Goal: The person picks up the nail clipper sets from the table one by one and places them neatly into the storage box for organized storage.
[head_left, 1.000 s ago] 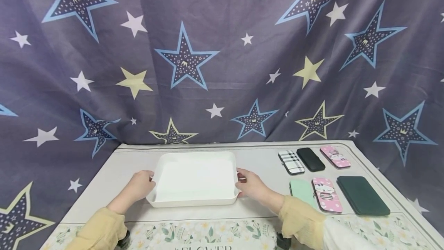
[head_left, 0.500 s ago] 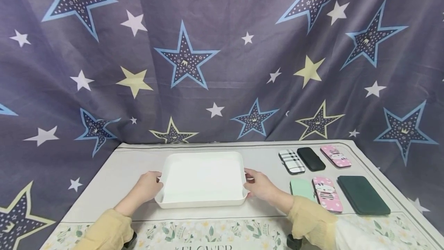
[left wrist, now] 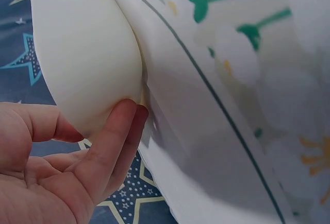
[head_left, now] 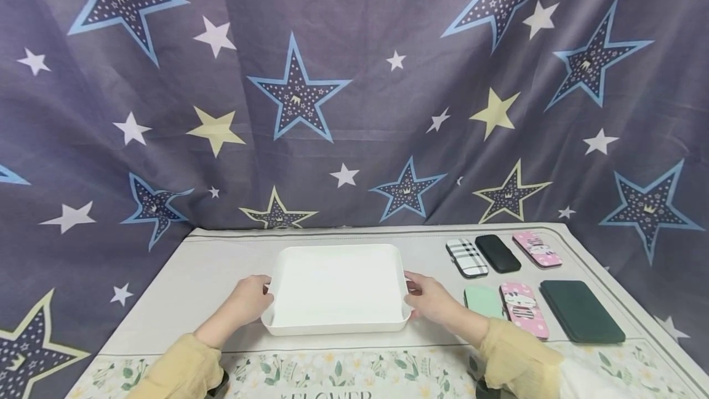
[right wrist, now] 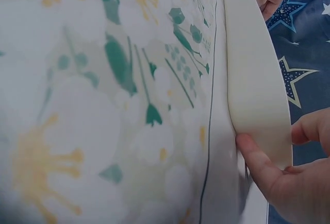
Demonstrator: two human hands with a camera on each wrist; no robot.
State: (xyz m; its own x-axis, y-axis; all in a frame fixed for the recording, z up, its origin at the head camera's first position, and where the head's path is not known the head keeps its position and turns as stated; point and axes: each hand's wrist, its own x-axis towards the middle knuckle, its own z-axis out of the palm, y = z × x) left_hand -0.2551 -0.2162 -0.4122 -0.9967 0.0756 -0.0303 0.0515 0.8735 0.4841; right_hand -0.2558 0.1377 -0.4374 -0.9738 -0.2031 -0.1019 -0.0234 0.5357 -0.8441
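Note:
A white rectangular tray (head_left: 339,288) with low walls lies between both hands in the head view, nothing inside it. My left hand (head_left: 247,302) grips its left end, and my right hand (head_left: 434,305) grips its right end. In the left wrist view, fingertips of the left hand (left wrist: 77,162) press under the tray's outer wall (left wrist: 87,44), the thumb near its rim. The right wrist view has the right hand (right wrist: 289,170) pinching the wall (right wrist: 258,74) at a corner.
Right of the tray lie a plaid case (head_left: 468,258), a black case (head_left: 498,253), two pink cases (head_left: 536,249), a mint case (head_left: 484,302) and a dark green case (head_left: 583,311). A star-patterned curtain (head_left: 332,159) hangs behind the table. Floral cloth (head_left: 332,365) covers the front.
Held by both hands, the tray has shifted to the right across the table, nearer the cases. The cases have stayed in place.

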